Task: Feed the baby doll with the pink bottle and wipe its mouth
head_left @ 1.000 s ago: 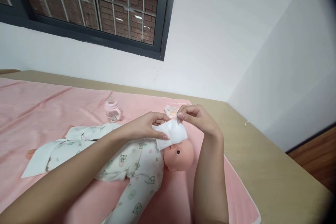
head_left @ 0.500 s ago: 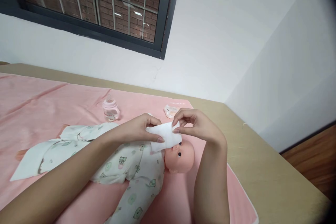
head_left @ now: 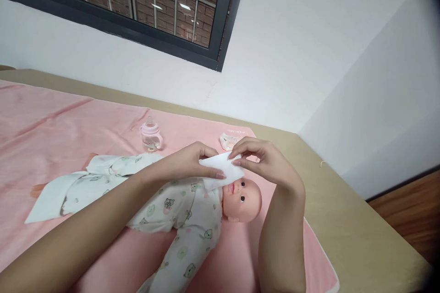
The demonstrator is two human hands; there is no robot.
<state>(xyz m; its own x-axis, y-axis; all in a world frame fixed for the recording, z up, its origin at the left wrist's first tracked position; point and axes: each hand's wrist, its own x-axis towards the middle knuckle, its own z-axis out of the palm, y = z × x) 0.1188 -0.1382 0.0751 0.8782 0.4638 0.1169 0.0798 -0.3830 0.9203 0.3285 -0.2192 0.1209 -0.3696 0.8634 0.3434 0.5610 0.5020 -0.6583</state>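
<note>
A baby doll (head_left: 240,199) in a white printed suit lies on its back on a pink blanket (head_left: 68,119), head to the right. Both my hands hold a white wipe (head_left: 220,169) just above the doll's neck and chin. My left hand (head_left: 192,165) pinches the wipe's left side with closed fingers. My right hand (head_left: 264,160) pinches its right edge between thumb and fingertips. The doll's eyes and mouth show below the wipe.
A small pink baby bottle (head_left: 150,133) stands on the blanket behind the doll. A small white packet (head_left: 228,139) lies near the blanket's far right corner. The blanket covers a tan mattress (head_left: 343,219) set into a white wall corner, with wood floor at the right.
The wipe has slid off the doll's face toward its neck and been folded narrower, so the eyes and mouth now show. Both hands kept their hold.
</note>
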